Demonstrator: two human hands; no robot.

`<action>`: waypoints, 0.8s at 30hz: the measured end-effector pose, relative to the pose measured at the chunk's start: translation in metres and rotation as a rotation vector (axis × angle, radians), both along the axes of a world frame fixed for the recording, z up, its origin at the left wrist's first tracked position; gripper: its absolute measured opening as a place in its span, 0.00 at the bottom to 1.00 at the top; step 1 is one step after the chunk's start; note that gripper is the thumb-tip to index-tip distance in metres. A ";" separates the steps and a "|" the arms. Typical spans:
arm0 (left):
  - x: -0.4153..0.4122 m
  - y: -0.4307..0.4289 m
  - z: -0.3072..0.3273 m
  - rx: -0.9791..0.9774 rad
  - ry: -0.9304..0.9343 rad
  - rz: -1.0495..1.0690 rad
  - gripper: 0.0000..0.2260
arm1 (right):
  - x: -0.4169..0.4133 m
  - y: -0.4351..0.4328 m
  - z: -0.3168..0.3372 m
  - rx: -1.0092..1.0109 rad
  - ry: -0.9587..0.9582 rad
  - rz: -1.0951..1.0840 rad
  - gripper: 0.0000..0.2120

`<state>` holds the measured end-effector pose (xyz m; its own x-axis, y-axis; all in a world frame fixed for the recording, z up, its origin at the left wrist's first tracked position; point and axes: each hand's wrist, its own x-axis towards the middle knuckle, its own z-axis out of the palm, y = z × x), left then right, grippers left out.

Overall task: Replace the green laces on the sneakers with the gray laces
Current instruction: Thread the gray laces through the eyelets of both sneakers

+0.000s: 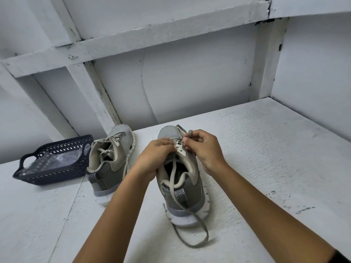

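The white worktop [256, 168] carries everything, backed by a painted wall with timber framing. At its left edge sits a dark perforated basket [57, 175] holding a clear plastic bag [49, 161]. It is parked well apart from the work, probably as a store for spare or removed laces, though what the bag contains cannot be made out. No green lace shows anywhere.

Two gray sneakers stand heel toward the person, so the tongue and lace holes face up and within easy reach. The left sneaker [112, 160], just beside the basket, carries a pale lace tied across its top and looks finished. The right sneaker [180, 186] stands between the forearms and is the one in hand.

The left hand [157, 154] is curled around the left side of the upper near the toe end of the lacing, its fingertips pinching there. This steadies the flap so the holes do not shift. The right hand [205, 149] pinches the free end of the gray lace [171, 179] at the eyelets [179, 147], apparently lining the tip up to thread it.

The other length of that lace runs back through the shoe's opening, over the heel, and lies in a loose loop on the worktop. This keeps the slack clear of the fingers. Lacing seems to be at the lower holes, with most rows left to do.
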<state>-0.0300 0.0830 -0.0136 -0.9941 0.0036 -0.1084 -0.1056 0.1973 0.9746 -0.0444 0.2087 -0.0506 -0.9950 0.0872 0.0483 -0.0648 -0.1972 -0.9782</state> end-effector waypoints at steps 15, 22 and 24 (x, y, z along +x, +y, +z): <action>0.004 0.001 0.001 0.022 -0.002 -0.026 0.13 | -0.005 0.003 -0.002 0.207 0.076 0.001 0.08; 0.002 0.007 0.000 0.047 -0.060 0.029 0.06 | -0.001 -0.001 -0.004 0.459 0.154 -0.092 0.03; 0.000 0.007 -0.001 0.007 -0.047 0.053 0.10 | -0.001 -0.002 -0.005 0.443 0.143 -0.070 0.03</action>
